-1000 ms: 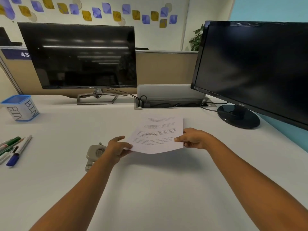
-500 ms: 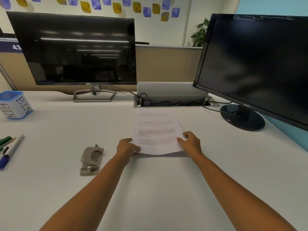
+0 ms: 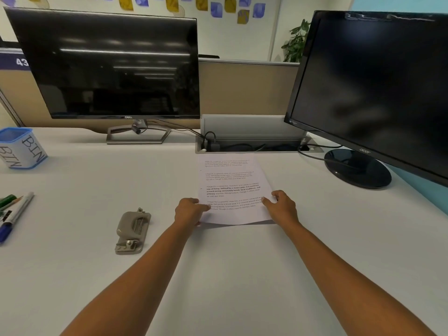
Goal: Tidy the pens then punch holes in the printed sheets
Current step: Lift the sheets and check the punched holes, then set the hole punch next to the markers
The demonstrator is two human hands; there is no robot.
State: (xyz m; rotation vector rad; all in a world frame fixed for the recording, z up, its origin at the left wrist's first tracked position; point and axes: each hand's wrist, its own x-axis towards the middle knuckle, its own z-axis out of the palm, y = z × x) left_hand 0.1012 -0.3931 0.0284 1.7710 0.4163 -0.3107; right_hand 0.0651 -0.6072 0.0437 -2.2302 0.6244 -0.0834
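Lowered since a second ago, the sheets (image 3: 230, 187) lie on the desk (image 3: 242, 275), our left hand (image 3: 191, 210) and right hand (image 3: 282, 207) pinching their near corners; we judge squaring in hand, and next one edge must enter the punch (image 3: 132, 229) alongside.

Bare desk (image 3: 230, 275) on the near side of left hand (image 3: 190, 210) and right hand (image 3: 282, 206): passable. Gap between them filled by printed sheets (image 3: 230, 180). Left of left hand: hole punch (image 3: 132, 229) near, pens (image 3: 14, 214) and BIN cup (image 3: 21, 147) well further out. Ahead: cable tray (image 3: 249, 141). Ahead-right of right hand: Acer monitor base (image 3: 357, 168).
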